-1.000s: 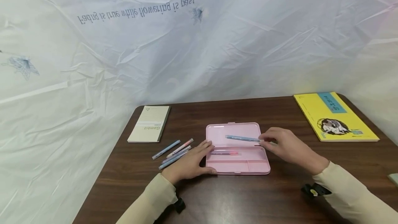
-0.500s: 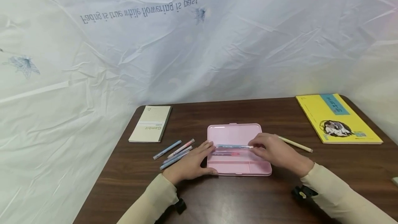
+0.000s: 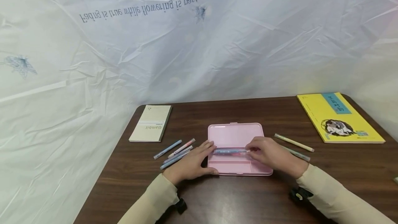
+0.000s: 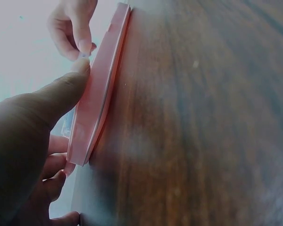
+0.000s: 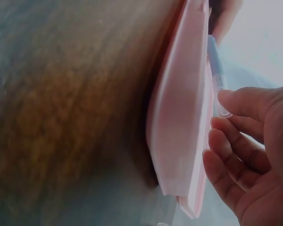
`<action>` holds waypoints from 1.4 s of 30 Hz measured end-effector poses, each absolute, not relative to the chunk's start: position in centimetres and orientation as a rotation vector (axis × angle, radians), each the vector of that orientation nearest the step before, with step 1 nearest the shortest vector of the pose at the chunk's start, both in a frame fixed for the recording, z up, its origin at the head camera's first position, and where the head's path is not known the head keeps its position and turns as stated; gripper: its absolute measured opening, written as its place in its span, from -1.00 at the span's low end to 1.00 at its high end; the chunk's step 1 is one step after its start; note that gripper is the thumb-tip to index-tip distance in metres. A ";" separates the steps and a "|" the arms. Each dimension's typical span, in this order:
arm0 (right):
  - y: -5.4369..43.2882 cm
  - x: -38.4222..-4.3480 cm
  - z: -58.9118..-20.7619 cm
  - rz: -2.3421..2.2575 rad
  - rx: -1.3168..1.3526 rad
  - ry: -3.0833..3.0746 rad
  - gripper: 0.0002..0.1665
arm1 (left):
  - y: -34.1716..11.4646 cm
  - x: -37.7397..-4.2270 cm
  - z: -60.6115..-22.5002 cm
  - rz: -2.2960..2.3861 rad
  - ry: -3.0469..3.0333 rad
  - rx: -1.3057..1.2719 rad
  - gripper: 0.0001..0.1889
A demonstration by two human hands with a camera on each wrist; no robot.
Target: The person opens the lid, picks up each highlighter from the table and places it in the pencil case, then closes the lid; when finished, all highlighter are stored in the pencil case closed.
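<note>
A pink pencil case [image 3: 235, 134] lies open, its lid laid back behind a divided tray. My left hand [image 3: 191, 162] holds the case's left end, thumb at the front corner and fingers round the side. With thumb and fingertips, my right hand [image 3: 271, 154] pinches the clear end of a blue pen [image 3: 229, 151], low over the tray's rear compartment. The pen [image 5: 216, 59] lies lengthwise along the case in the right wrist view. A pinkish pen there is mostly hidden under it. In the left wrist view, the thumb [image 4: 66, 92] presses the tray's front wall.
Several pens [image 3: 174, 153] lie left of my left hand. A yellow pen [image 3: 294, 142] and a greenish pen [image 3: 296, 153] lie beyond my right hand. A notepad [image 3: 150, 123] is at the back left, a yellow book [image 3: 339, 117] at the back right, on the brown table [image 3: 199, 196].
My right hand has brought the blue pen left and down from over the lid to the rear compartment. The yellow and greenish pens have come into view behind it. My left hand stays put.
</note>
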State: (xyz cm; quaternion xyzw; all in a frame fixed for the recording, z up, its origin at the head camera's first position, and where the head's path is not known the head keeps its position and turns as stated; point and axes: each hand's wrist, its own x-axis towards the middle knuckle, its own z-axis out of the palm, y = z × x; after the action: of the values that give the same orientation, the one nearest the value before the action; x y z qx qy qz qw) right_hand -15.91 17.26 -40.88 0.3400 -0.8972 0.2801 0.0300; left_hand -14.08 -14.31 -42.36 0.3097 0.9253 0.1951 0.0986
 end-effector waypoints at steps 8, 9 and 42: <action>16.9 -15.9 -41.0 0.845 1.030 -2.818 -0.83 | -14.3 -14.1 -42.3 0.575 2.732 0.913 -0.04; 16.8 -15.9 -41.0 0.843 1.028 -2.827 -0.82 | -14.3 -14.1 -42.3 0.575 2.731 0.910 -0.04; 15.7 -16.1 -41.4 0.781 1.024 -2.904 -0.79 | -14.2 -14.1 -42.3 0.573 2.729 0.907 -0.05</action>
State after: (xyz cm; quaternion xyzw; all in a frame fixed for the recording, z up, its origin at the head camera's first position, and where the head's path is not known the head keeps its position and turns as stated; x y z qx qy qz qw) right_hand -16.12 15.72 -41.37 0.3222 -0.9140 0.2458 -0.0176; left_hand -14.06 -14.23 -42.29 0.3075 0.9257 0.1942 0.1043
